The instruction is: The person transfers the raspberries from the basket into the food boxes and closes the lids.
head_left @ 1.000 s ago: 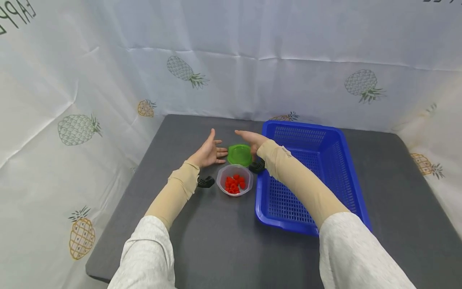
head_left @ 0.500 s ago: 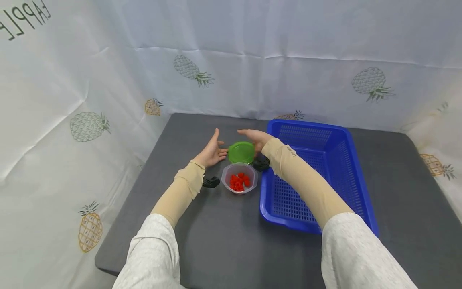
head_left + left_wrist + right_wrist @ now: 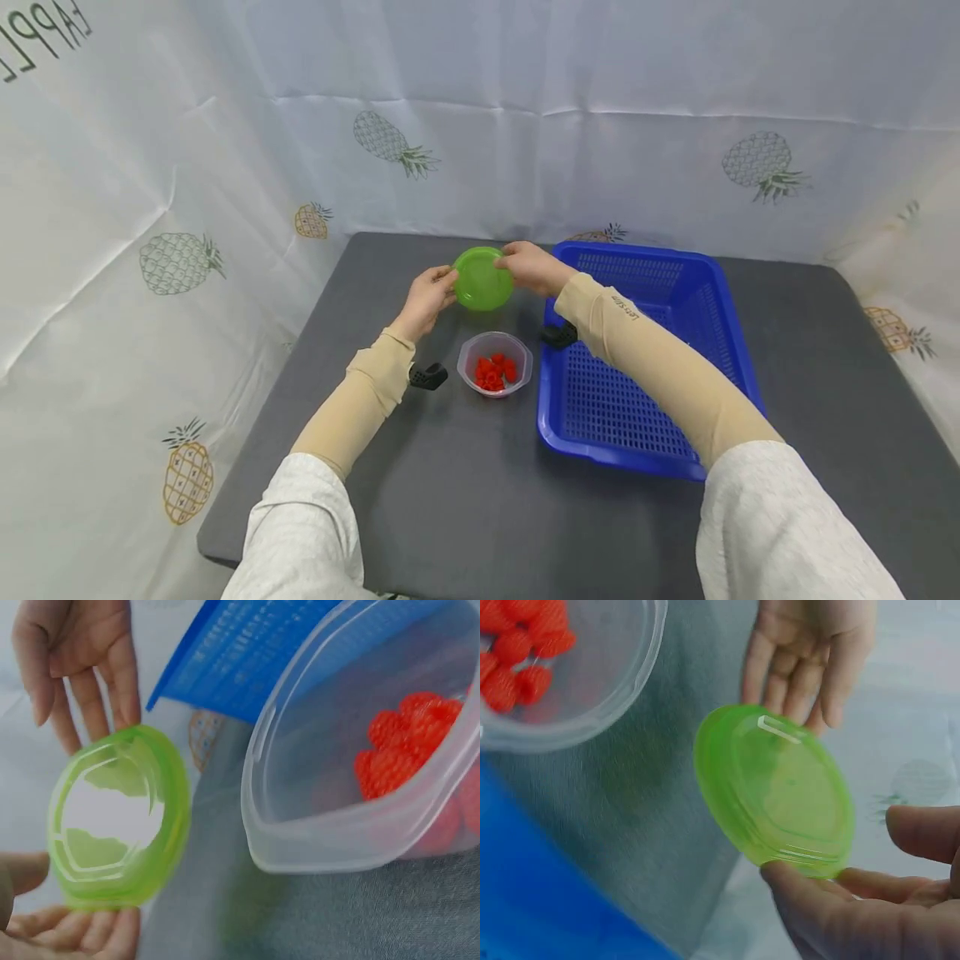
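My left hand (image 3: 425,302) and right hand (image 3: 534,268) hold a round, translucent green lid (image 3: 483,279) from opposite sides, raised over the back of the table. In the head view both thumbs lie at its edge. Both wrist views show it tilted, with fingertips along its rim. Nearer the body stands an uncovered clear plastic container (image 3: 463,364). Red raspberries (image 3: 409,742) lie in it, and in the left wrist view they show through its wall.
A blue perforated plastic basket (image 3: 547,400) stands right of the container, under the right forearm. Black wrist devices (image 3: 429,377) jut from both wrists beside the container. A white pineapple-print curtain (image 3: 480,167) hangs behind the dark grey table (image 3: 465,500).
Both hands have closed in on the green lid and lifted it up and away from behind the container. The container and basket have stayed put.
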{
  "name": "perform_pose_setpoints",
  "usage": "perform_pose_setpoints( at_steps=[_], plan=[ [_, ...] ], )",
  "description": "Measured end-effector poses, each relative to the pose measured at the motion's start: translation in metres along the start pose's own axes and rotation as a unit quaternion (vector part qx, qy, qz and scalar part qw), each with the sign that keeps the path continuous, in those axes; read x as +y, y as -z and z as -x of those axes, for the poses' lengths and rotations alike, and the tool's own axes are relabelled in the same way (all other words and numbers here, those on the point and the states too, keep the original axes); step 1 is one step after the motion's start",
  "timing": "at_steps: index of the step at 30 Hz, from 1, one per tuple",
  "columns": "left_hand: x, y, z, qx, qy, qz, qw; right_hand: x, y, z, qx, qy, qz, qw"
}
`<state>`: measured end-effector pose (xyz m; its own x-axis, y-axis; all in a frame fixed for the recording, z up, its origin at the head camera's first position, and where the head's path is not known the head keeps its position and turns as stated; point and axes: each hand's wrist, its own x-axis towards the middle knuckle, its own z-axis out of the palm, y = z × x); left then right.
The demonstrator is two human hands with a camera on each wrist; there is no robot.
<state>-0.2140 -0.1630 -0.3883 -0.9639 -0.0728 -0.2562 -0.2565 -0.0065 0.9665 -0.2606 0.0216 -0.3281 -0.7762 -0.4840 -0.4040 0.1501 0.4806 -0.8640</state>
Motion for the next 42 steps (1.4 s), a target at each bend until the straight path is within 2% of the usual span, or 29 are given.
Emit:
perform_pose_setpoints(
  at_steps=[3, 6, 8, 11, 14, 17, 18, 20, 22, 24, 26, 27, 30, 32, 36, 39, 42],
  plan=[
    [0.006, -0.001, 0.008, 0.042, -0.049, 0.001, 0.9979, 0.003, 0.006, 0.012, 0.044, 0.054, 0.068, 0.995],
    [0.009, -0.001, 0.018, 0.057, -0.102, -0.003, 0.9931, 0.010, 0.008, 0.026, 0.088, 0.112, 0.109, 0.984],
    [0.007, 0.002, 0.025, 0.060, -0.144, -0.039, 0.9870, 0.018, 0.007, 0.034, 0.106, 0.150, 0.124, 0.975],
    [0.002, 0.006, 0.036, 0.049, -0.204, -0.119, 0.9705, 0.032, 0.003, 0.047, 0.106, 0.204, 0.165, 0.959],
    [-0.007, 0.012, 0.047, 0.012, -0.259, -0.173, 0.9503, 0.046, -0.001, 0.061, 0.077, 0.275, 0.225, 0.932],
    [-0.015, 0.018, 0.057, -0.048, -0.318, -0.181, 0.9296, 0.057, -0.005, 0.072, 0.045, 0.357, 0.293, 0.886],
    [-0.017, 0.020, 0.060, -0.066, -0.340, -0.189, 0.9188, 0.060, -0.005, 0.075, 0.036, 0.382, 0.314, 0.868],
    [-0.020, 0.023, 0.066, -0.096, -0.387, -0.217, 0.8912, 0.065, -0.006, 0.080, 0.024, 0.429, 0.357, 0.830],
    [-0.023, 0.025, 0.070, -0.118, -0.432, -0.256, 0.8567, 0.068, -0.007, 0.082, 0.021, 0.469, 0.396, 0.790],
    [-0.026, 0.026, 0.074, -0.129, -0.474, -0.306, 0.8154, 0.070, -0.007, 0.083, 0.015, 0.495, 0.423, 0.759],
    [-0.027, 0.027, 0.075, -0.141, -0.511, -0.347, 0.7739, 0.071, -0.008, 0.083, 0.008, 0.507, 0.440, 0.741],
    [-0.028, 0.027, 0.076, -0.146, -0.527, -0.365, 0.7535, 0.072, -0.009, 0.083, 0.002, 0.507, 0.446, 0.738],
    [-0.031, 0.028, 0.077, -0.156, -0.564, -0.400, 0.7056, 0.077, -0.011, 0.083, -0.017, 0.493, 0.462, 0.737],
    [-0.033, 0.028, 0.077, -0.161, -0.580, -0.414, 0.6831, 0.081, -0.013, 0.084, -0.026, 0.480, 0.476, 0.736],
    [-0.039, 0.027, 0.076, -0.174, -0.600, -0.436, 0.6476, 0.088, -0.016, 0.087, -0.032, 0.460, 0.509, 0.727],
    [-0.045, 0.026, 0.075, -0.183, -0.608, -0.443, 0.6329, 0.091, -0.019, 0.089, -0.030, 0.462, 0.523, 0.715],
    [-0.051, 0.025, 0.074, -0.183, -0.612, -0.446, 0.6269, 0.094, -0.021, 0.089, -0.028, 0.476, 0.530, 0.701]
  ],
)
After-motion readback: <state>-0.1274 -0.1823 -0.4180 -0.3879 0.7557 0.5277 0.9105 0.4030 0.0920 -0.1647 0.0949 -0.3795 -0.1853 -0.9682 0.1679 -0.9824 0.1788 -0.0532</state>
